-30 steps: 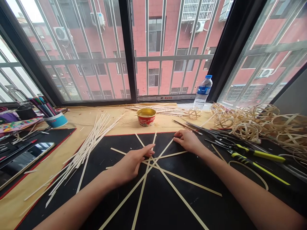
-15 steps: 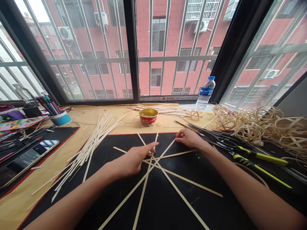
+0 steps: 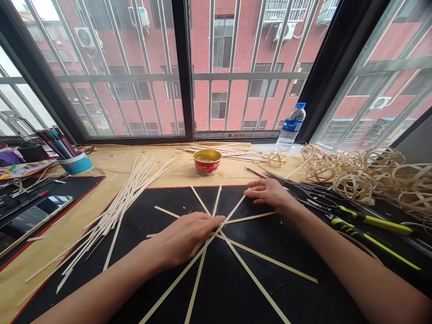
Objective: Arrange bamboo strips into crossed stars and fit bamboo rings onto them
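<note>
My hands are both open and palm down, neither clenched nor gripping anything. My left hand (image 3: pixel 187 236) lies flat across the middle of a star of thin bamboo strips (image 3: pixel 270 258), its fingertips over the place where they cross, while my right hand (image 3: pixel 270 194) rests on the black cutting mat (image 3: pixel 175 198) with spread fingers at the upper end of one strip. The star lies on that mat, its strips radiating in every direction, some running off the near edge of the view. Going left to right beyond it, a tablet (image 3: pixel 33 220) lies on a second black mat (image 3: pixel 76 189) at the far left, behind it a blue-and-white cup of coloured pens (image 3: pixel 76 164), then a loose pile of bamboo strips (image 3: pixel 114 216) on the tan-covered bench (image 3: pixel 151 173). Farther back, a red tin (image 3: pixel 207 162) holds a yellow liquid, just in front of a flat bundle of strips (image 3: pixel 222 152). To the right of those sit a small woven ball (image 3: pixel 277 158) and a plastic water bottle (image 3: pixel 290 128). Right of my right hand lie black scissors (image 3: pixel 320 202) and yellow-handled pliers (image 3: pixel 371 223), with a heap of woven bamboo balls (image 3: pixel 354 186) behind them against the window.
</note>
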`<control>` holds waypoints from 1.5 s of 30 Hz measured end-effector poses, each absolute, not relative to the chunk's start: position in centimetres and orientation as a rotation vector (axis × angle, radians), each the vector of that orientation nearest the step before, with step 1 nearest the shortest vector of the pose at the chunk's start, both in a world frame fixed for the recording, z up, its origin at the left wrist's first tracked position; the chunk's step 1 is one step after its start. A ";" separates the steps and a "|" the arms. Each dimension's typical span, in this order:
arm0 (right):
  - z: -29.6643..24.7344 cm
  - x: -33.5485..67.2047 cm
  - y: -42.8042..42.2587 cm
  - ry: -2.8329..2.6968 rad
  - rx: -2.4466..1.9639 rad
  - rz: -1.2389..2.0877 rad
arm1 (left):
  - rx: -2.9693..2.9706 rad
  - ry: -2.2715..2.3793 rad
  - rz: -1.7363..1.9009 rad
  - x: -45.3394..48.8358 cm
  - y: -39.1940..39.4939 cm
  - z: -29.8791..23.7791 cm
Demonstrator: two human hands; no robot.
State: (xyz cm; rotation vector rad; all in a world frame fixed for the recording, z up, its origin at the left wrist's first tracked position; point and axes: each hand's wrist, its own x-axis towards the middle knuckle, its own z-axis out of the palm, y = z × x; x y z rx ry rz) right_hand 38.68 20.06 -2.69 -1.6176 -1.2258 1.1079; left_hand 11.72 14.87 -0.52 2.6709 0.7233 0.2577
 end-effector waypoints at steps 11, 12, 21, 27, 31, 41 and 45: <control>-3.3 38.2 20.6 -1.170 -1.638 1.071 | 2.655 0.741 0.239 12.0 14.5 0.1; -3.4 38.1 20.6 -1.163 -1.641 1.065 | 2.645 0.746 0.244 12.0 14.6 0.0; -4.0 38.2 21.1 -1.134 -1.670 1.007 | 2.598 0.817 0.161 11.7 14.4 0.4; -4.5 38.3 21.6 -1.119 -1.707 0.969 | 2.549 0.880 0.124 11.7 14.3 1.1; -4.5 38.2 21.6 -1.101 -1.707 0.957 | 2.514 0.852 0.144 11.7 14.4 1.3; -4.6 38.3 21.8 -0.995 -1.675 0.990 | 2.476 0.830 0.164 11.5 15.0 0.4; -4.5 38.3 21.8 -0.968 -1.646 1.013 | 2.474 0.831 0.198 11.4 15.1 0.2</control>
